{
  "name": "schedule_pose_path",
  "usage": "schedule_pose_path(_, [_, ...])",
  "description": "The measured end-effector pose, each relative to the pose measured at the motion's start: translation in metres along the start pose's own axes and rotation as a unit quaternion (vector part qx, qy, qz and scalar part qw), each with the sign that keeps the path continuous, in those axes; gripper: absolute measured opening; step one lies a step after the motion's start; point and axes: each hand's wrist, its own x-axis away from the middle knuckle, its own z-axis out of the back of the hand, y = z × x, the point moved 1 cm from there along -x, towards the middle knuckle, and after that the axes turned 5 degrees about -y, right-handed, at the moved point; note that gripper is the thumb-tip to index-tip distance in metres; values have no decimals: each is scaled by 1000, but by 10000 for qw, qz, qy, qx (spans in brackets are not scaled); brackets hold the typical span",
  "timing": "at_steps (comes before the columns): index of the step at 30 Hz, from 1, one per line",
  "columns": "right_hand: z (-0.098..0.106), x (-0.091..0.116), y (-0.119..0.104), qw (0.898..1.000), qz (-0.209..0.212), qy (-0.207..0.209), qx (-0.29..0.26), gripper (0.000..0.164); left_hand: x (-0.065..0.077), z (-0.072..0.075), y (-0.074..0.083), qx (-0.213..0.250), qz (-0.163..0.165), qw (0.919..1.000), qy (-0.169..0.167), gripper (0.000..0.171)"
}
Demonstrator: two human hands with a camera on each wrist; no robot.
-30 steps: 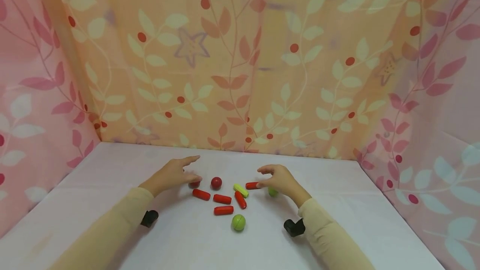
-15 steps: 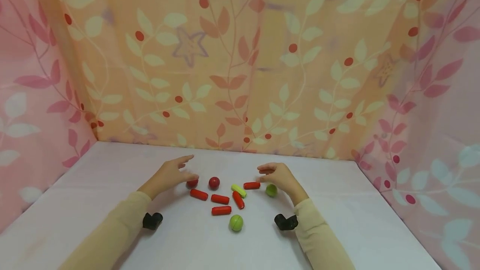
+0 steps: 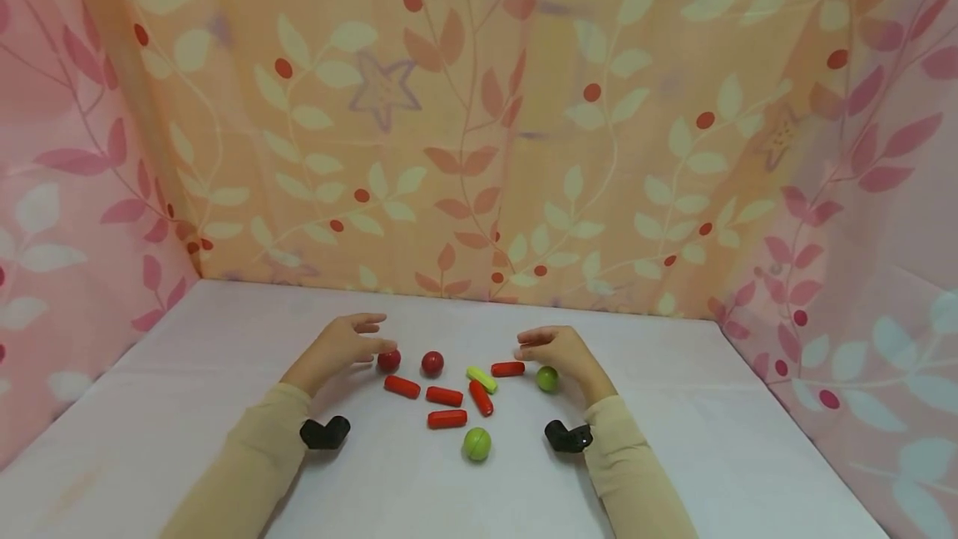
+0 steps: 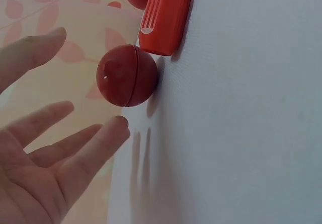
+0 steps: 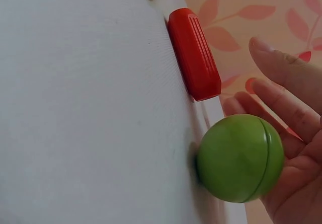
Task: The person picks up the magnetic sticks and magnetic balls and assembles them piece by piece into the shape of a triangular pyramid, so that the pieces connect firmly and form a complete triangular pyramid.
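My left hand [image 3: 343,349] hovers at the left of the pieces, its thumb just over a glossy red ball [image 3: 388,360]. In the left wrist view its fingers [image 4: 95,151] are spread and relaxed, apart from that red ball [image 4: 127,76]. On the other side, my right hand [image 3: 566,356] is held above the table, beside a green ball [image 3: 547,378] and a red ribbed stick [image 3: 508,369]. The right wrist view has loosely bent fingers behind the green ball [image 5: 240,158]; whether they touch it cannot be told. Neither hand holds anything.
Between the hands lie a second red ball [image 3: 432,363], a yellow-green stick [image 3: 481,379] and several red sticks [image 3: 446,419]. Nearer stands another green ball [image 3: 476,444]. The white tabletop [image 3: 374,493] meets patterned curtains [image 3: 464,215]. A black wrist camera [image 3: 325,432] juts from each sleeve.
The left hand has risen slightly, uncovering more of its red ball. The right hand has drawn back off the green ball and red stick, and both forearms have turned. The pieces stay put.
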Motion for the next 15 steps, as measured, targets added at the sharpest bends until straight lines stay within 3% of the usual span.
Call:
schedule_pose_path(7, [-2, 3, 2, 9998, -80, -99, -146, 32, 0, -3, -3, 461, 154, 9988, -34, 68])
schedule_pose_path(15, [-5, 7, -1, 9997, -29, -243, 14, 34, -3, -8, -7, 498, 69, 9987, -107, 60])
